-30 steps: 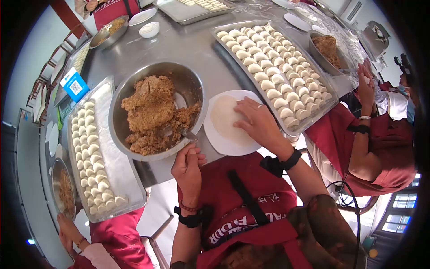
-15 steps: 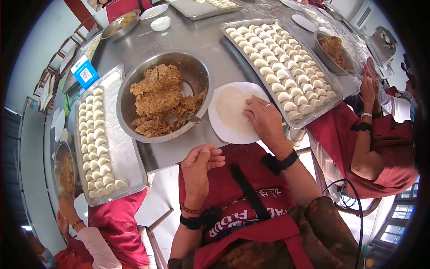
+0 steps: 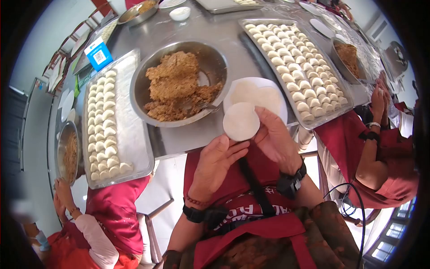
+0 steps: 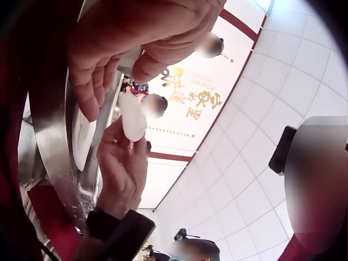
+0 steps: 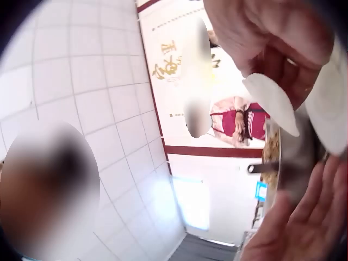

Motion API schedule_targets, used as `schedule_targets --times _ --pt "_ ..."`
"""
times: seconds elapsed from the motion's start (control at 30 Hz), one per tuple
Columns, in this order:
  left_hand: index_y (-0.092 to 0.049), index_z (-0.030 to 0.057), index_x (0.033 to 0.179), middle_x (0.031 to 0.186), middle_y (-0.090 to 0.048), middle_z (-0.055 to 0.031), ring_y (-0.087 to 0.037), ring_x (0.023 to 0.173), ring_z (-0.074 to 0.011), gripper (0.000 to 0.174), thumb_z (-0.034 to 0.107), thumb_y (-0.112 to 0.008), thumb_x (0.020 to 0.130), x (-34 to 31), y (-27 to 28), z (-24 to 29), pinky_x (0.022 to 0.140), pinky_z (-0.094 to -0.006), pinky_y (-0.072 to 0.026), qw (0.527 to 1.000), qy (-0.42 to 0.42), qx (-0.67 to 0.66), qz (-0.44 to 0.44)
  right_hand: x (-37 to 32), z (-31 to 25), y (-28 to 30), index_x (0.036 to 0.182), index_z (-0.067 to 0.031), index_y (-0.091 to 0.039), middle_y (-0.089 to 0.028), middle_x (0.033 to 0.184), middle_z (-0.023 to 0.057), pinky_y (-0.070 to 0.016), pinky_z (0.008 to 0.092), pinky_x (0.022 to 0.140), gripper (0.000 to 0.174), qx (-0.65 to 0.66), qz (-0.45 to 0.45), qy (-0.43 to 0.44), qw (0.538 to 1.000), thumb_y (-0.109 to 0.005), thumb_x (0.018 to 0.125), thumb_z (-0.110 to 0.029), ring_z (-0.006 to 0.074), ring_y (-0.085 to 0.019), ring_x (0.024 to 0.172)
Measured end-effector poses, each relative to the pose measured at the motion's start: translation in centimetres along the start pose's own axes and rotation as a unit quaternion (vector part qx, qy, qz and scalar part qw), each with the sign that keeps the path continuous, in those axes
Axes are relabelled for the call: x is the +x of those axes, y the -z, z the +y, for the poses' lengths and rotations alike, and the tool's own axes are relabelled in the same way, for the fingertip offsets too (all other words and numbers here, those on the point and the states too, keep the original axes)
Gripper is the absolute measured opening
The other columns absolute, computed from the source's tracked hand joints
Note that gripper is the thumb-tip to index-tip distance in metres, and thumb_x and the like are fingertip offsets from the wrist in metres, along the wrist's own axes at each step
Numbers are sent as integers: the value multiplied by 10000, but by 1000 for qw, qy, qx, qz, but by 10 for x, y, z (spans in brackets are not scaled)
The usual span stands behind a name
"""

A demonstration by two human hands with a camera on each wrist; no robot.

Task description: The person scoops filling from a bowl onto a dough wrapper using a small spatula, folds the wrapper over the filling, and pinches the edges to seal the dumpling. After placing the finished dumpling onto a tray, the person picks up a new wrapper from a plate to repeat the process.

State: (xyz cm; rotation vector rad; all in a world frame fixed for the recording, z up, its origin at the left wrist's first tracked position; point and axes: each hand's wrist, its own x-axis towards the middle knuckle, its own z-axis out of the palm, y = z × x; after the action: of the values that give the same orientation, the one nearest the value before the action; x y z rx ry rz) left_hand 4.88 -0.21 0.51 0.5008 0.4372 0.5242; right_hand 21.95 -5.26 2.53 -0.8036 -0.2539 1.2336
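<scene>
My right hand (image 3: 278,138) pinches a round white dumpling wrapper (image 3: 241,122) by its right edge, in front of the plate. In the right wrist view the wrapper (image 5: 272,102) shows nearly edge-on under that hand's fingers. My left hand (image 3: 216,162) is palm up with relaxed fingers, right at the wrapper's lower edge; the right wrist view shows that palm (image 5: 307,225) apart from the wrapper. More wrappers (image 3: 267,97) lie on the white plate (image 3: 281,99) behind. To the left, a steel bowl (image 3: 136,92) holds brown filling (image 3: 174,83), with a metal utensil handle (image 3: 211,107) at its near right.
Trays of folded dumplings stand on the left (image 3: 139,134) and right (image 3: 346,102) of the steel table (image 3: 179,140). A blue code sign (image 3: 98,54) stands behind the left tray. Other people in red aprons sit at both sides. A small white bowl (image 3: 180,14) is farther back.
My right hand has lifted a wrapper off the plate and brought it toward me. My left hand has left the utensil in the bowl and moved right, to the wrapper.
</scene>
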Motion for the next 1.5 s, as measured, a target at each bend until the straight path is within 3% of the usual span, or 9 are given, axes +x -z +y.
schedule_targets --times 0.27,0.47,0.67,0.77,0.8,0.9,1.23,1.33,1.5 --pt "-370 -3 1456 1377 -516 -150 -516 1268 -243 540 289 -525 1028 -14 5 -2 1091 -430 -419 992 -96 -45 72 -12 37 -17 1186 9 -597 -676 1098 68 -534 294 885 270 -94 -47 -95 990 -589 1000 -186 133 -648 992" --pt "-379 -32 1439 1375 -514 -156 -515 1267 -257 518 255 -520 1031 -29 8 3 1091 -419 -424 986 -113 -26 118 -13 36 -26 1057 2 -675 -729 885 48 -540 244 653 211 -358 -40 -50 932 -699 925 -160 82 -653 742" --pt "-452 -57 1343 1336 -543 -195 -537 1253 -306 420 217 -513 1030 -37 18 12 1095 -458 -433 981 -138 -56 125 -1 37 -21 1090 -26 -668 -710 727 74 -527 263 605 292 -528 -56 97 842 -762 848 -159 106 -660 648" --pt "-471 -70 1309 1291 -569 -212 -562 1225 -333 380 194 -489 1037 -40 24 20 1088 -470 -443 977 -151 -51 144 17 29 -17 1122 -42 -643 -695 715 94 -522 291 595 361 -603 2 281 747 -787 820 -179 180 -661 608" --pt "-470 -74 1312 1279 -576 -217 -567 1217 -336 376 189 -471 1043 -41 24 23 1083 -460 -448 976 -154 -48 144 19 24 -20 1127 -75 -634 -695 790 94 -528 347 672 412 -602 23 284 746 -810 780 -210 257 -672 745" --pt "-493 -77 1279 1238 -588 -231 -578 1191 -384 342 162 -479 1035 -42 24 28 1062 -504 -465 973 -159 -60 159 38 12 -35 1116 -94 -640 -694 903 72 -513 389 772 442 -671 -15 461 581 -822 740 -241 284 -643 925" --pt "-468 -86 1263 1218 -588 -228 -574 1190 -422 310 93 -498 1012 -43 33 36 1073 -557 -455 973 -151 -71 162 72 0 -48 884 -102 -712 -696 877 45 -446 379 940 144 -706 -175 422 541 -762 794 -203 259 -619 951" --pt "-468 -100 1249 1209 -589 -248 -581 1181 -414 310 97 -494 1011 -42 33 37 1067 -543 -461 970 -157 -71 169 74 -13 -49 911 -93 -730 -706 858 59 -462 361 909 111 -687 -179 415 569 -738 831 -170 250 -632 893" --pt "-466 -118 1244 1214 -580 -281 -592 1167 -390 352 166 -454 1036 -42 34 44 1048 -526 -475 966 -166 -77 182 70 -16 -64 988 -69 -748 -730 876 67 -484 305 785 134 -556 -176 327 743 -698 895 -152 186 -638 807"
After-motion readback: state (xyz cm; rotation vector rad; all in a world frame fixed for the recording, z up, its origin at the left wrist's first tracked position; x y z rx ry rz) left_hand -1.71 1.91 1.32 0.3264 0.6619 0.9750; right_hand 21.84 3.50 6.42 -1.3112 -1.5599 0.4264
